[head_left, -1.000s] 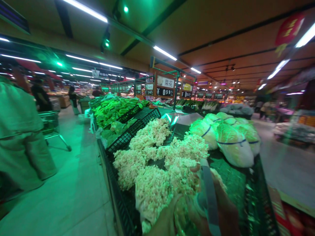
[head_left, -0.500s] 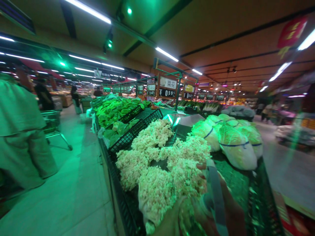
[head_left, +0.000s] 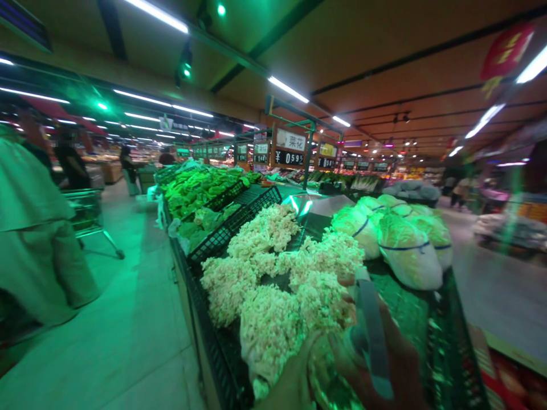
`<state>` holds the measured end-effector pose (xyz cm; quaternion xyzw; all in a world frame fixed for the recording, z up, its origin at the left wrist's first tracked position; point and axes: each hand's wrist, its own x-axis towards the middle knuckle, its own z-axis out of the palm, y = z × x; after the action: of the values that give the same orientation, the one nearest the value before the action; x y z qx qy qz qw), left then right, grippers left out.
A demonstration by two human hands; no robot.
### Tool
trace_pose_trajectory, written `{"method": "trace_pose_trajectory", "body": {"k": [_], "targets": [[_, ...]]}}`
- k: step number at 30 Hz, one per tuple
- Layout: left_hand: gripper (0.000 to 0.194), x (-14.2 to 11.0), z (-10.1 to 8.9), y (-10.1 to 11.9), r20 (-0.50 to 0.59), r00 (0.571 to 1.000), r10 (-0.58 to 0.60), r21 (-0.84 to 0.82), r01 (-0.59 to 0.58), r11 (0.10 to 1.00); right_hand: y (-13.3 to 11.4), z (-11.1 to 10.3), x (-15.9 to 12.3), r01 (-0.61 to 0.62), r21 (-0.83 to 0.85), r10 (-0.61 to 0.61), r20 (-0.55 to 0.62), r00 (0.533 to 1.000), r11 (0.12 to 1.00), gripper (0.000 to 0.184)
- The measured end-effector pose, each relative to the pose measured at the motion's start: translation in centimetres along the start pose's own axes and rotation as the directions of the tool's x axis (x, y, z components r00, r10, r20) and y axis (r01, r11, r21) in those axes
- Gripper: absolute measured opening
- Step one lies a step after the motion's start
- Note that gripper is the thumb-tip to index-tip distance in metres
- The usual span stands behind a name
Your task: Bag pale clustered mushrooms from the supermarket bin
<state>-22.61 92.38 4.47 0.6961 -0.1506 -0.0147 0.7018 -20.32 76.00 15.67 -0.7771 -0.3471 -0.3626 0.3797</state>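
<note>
**Room and obstacles around the vegetable stand**

The heaped white cauliflower heads (head_left: 273, 273) fill the near part of the black plastic crate stand (head_left: 200, 307), with only narrow dark gaps between them. On the right, the pale wrapped cabbages with blue bands (head_left: 405, 250) close that side. A bare strip of green mat (head_left: 401, 307) lies between both heaps. Left of the stand, the pale floor aisle (head_left: 137, 319) is open up to a person in light clothes (head_left: 34, 239) and a metal shopping cart (head_left: 89, 219).
</note>
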Motion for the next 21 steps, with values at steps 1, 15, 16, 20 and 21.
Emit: {"method": "trace_pose_trajectory", "body": {"k": [1, 15, 16, 20, 21], "targets": [[0.044, 0.0, -0.1, -0.4, -0.017, 1.000, -0.004, 0.007, 0.004, 1.000, 0.3, 0.1, 0.1, 0.014, -0.024, -0.014, 0.007, 1.000, 1.000, 0.060], [0.129, 0.4, -0.3, -2.6, -0.194, 0.979, -0.061, 0.096, 0.081, 0.992, 1.2, 1.5, 2.6, 0.012, 0.094, -0.007, -0.057, 0.998, 0.996, 0.057], [0.134, 0.5, -0.1, -2.2, -0.199, 0.979, -0.046, 0.086, 0.064, 0.994, 1.3, 1.4, 2.6, 0.013, 0.095, -0.007, -0.069, 0.998, 0.995, 0.058], [0.139, 0.7, 0.4, -1.1, -0.256, 0.966, -0.030, 0.039, 0.042, 0.998, 1.8, 0.7, 2.3, 0.045, 0.127, -0.032, -0.104, 0.994, 0.991, 0.065], [0.137, 0.6, 0.6, -0.8, -0.256, 0.967, -0.022, 0.020, 0.028, 0.999, 1.8, 0.4, 2.1, 0.049, 0.131, -0.034, -0.111, 0.993, 0.990, 0.066]]}}
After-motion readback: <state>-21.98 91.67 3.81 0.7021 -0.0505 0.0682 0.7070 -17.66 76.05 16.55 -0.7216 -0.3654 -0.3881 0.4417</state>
